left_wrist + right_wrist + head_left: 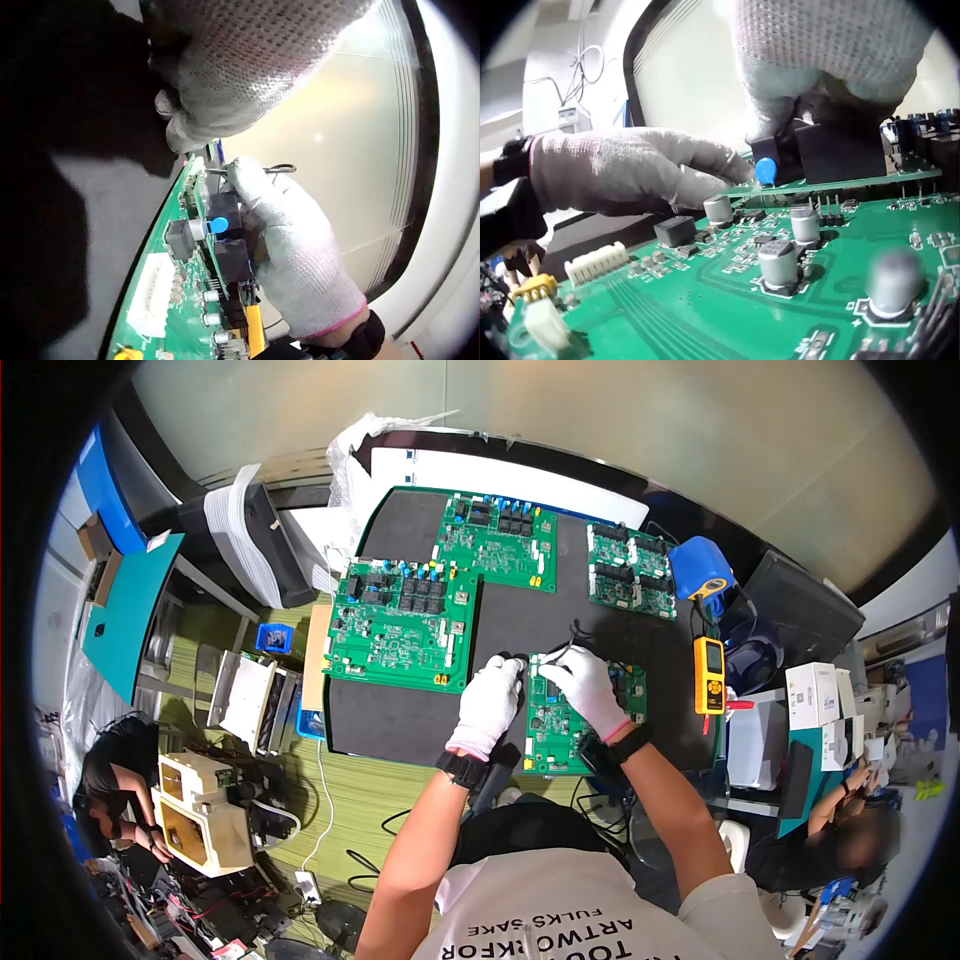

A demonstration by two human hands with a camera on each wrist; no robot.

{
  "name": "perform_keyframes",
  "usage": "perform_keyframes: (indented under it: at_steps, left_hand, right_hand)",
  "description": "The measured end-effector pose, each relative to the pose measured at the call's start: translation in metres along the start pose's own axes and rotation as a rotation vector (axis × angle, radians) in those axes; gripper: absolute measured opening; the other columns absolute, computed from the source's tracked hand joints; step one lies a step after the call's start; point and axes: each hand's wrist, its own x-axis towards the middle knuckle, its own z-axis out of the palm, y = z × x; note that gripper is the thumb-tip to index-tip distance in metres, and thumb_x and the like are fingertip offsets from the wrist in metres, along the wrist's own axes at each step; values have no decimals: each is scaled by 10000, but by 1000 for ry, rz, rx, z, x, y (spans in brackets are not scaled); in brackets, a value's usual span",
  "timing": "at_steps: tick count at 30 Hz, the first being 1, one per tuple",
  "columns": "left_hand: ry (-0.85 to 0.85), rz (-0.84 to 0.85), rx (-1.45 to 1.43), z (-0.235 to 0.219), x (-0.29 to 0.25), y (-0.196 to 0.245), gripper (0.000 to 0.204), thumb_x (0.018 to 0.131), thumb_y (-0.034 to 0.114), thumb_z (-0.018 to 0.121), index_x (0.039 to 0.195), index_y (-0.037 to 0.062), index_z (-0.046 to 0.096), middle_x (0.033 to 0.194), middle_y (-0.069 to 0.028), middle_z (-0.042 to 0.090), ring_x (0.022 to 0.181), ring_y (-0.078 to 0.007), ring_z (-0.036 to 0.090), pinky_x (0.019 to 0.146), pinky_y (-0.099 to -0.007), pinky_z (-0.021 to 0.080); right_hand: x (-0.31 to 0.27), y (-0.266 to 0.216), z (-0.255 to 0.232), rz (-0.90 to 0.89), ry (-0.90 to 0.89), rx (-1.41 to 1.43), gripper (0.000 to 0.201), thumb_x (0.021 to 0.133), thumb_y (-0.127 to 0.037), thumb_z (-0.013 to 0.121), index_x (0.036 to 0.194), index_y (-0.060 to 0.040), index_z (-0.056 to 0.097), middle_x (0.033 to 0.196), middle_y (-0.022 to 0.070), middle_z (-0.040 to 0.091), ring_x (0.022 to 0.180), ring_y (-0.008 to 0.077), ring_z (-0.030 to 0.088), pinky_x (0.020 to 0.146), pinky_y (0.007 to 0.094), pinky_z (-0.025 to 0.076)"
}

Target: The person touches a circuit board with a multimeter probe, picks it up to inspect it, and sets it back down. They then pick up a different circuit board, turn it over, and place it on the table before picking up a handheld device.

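My gloved left hand (490,705) has bent fingers at the left edge of a green circuit board (545,745). In the right wrist view, its fingertips (739,171) lie right at the end of a small circuit board (840,184) raised over the larger one; I cannot tell whether they pinch it. Gloved too, my right hand (585,685) grips the small board around its black block-shaped parts (844,154). A thin tool with a metal ring end (281,169) sticks out past the right fingertips. Its lower part is mostly hidden.
Two large circuit boards (400,625) (497,540) and a group of smaller boards (630,570) lie on the dark mat (390,725). A yellow meter (709,675) and a blue device (702,568) stand at the right edge. People sit at both sides, and cables trail below.
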Motion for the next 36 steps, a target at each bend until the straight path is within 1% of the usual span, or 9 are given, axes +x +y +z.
perform_keyframes:
  at_steps: [6,9,18,19,21,24,32,34,36]
  left_hand:
    - [4,-19,-3,-2,0,3,316,764,55,618,1072,127,602,905,-99,563,787,-309,585,664,-394,488]
    - [-12,-35,-10,-3,0,3,319,764,55,613,1075,127,601,908,-97,561,787,-308,583,659,-391,488]
    - [-25,-64,2,-4,-1,5,315,770,51,601,1076,127,601,883,-93,555,774,-302,583,638,-387,490]
    - [-28,-67,-14,-4,-1,4,310,773,48,598,1074,122,600,883,-94,554,774,-303,583,634,-388,491]
    - [-36,-64,-18,-7,0,6,302,776,46,594,1070,113,599,883,-95,555,776,-305,584,635,-389,493]
    - [-53,-57,-27,-13,2,8,287,780,41,587,1062,95,596,885,-96,558,783,-306,587,636,-390,495]
    - [-38,-21,-61,-17,2,9,282,759,13,601,1035,70,583,901,-98,555,793,-300,585,633,-388,491]
    - [-23,26,-17,-16,2,8,343,763,35,555,1105,69,567,922,-102,550,805,-274,597,630,-355,508]
    - [-57,5,-23,-16,2,9,355,756,32,556,1109,70,565,930,-103,553,816,-275,599,636,-354,508]
  right_hand:
    - [-3,3,5,51,14,52,138,752,-145,699,845,-49,666,812,105,647,779,255,629,708,341,491]
    - [-3,3,7,23,14,-69,140,738,-113,712,860,-64,666,822,94,644,783,254,625,710,339,493]
    - [-2,-6,7,-46,14,-142,156,693,-93,733,823,-73,649,804,65,634,778,254,608,698,346,494]
    - [-1,-8,6,-38,7,-147,156,693,-93,733,823,-73,649,804,65,634,778,254,608,698,346,494]
    - [1,-10,5,-109,-14,-212,154,692,-95,732,813,-77,639,801,54,631,773,255,602,682,351,496]
    - [1,-13,4,-115,-44,-270,178,690,-99,733,835,-82,630,808,49,631,776,258,597,677,351,495]
    - [5,-19,-3,-67,-158,-296,209,687,-83,731,857,-95,611,823,48,622,793,277,593,720,384,491]
    - [5,-18,-2,-56,-175,-294,214,684,-78,731,859,-97,609,825,48,621,795,277,593,724,389,491]
    - [4,-16,0,-106,-150,-322,226,683,-82,733,869,-107,607,823,43,624,793,271,597,722,380,494]
